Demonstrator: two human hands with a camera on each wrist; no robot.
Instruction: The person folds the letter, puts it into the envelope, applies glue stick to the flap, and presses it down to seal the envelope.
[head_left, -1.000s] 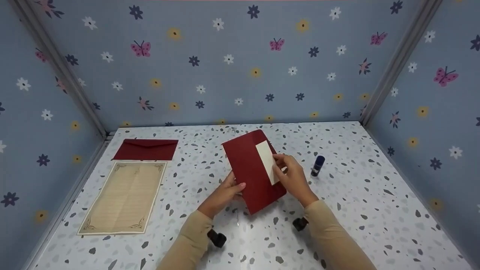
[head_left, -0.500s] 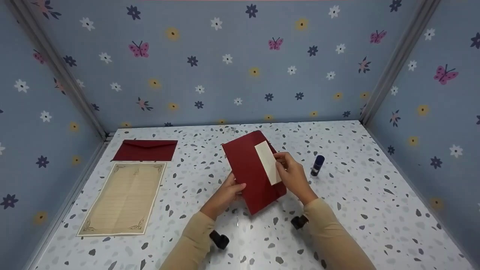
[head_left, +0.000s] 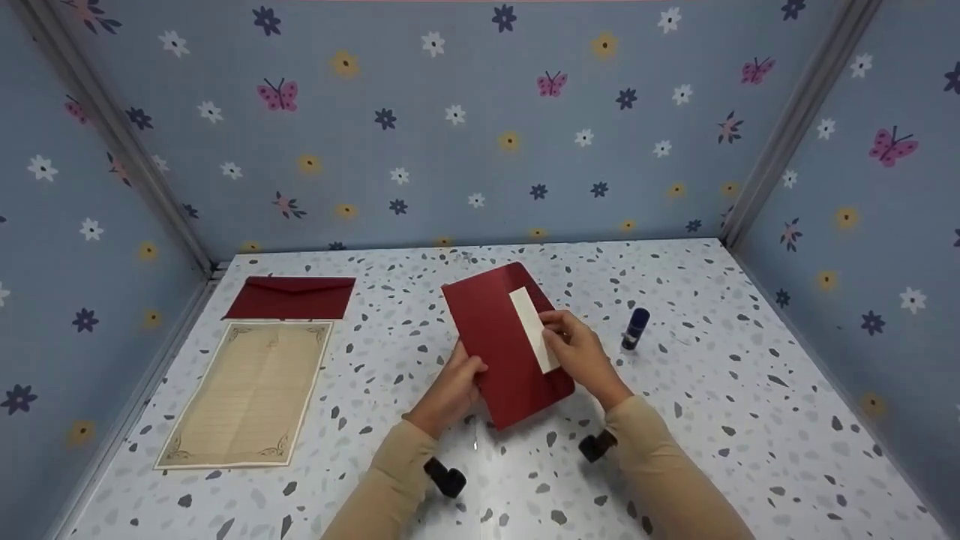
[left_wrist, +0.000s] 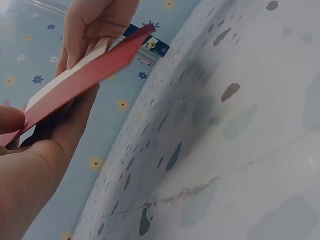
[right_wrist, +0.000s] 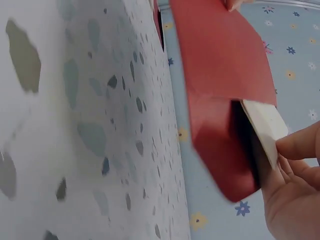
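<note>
My left hand (head_left: 451, 386) grips a red envelope (head_left: 491, 330) by its lower left edge, thumb on the near face. The envelope is held tilted above the table. Its flap (right_wrist: 225, 150) stands open in the right wrist view. A folded cream paper (head_left: 534, 330) sticks out of the envelope's mouth, the rest of it hidden inside. My right hand (head_left: 581, 352) pinches the paper's outer edge between thumb and fingers. From the left wrist, the paper (left_wrist: 65, 77) shows as a pale strip along the red envelope.
A second red envelope (head_left: 292, 298) lies at the back left of the speckled table (head_left: 720, 465). Just in front of it is a cream bordered letter sheet (head_left: 247, 394). A dark blue glue stick (head_left: 635, 328) stands right of my right hand. Flowered walls close the back and sides.
The cream paper shows as a narrower strip than half a second ago, having slid a little further into the envelope. Both hands keep their holds, nearly in place.
</note>
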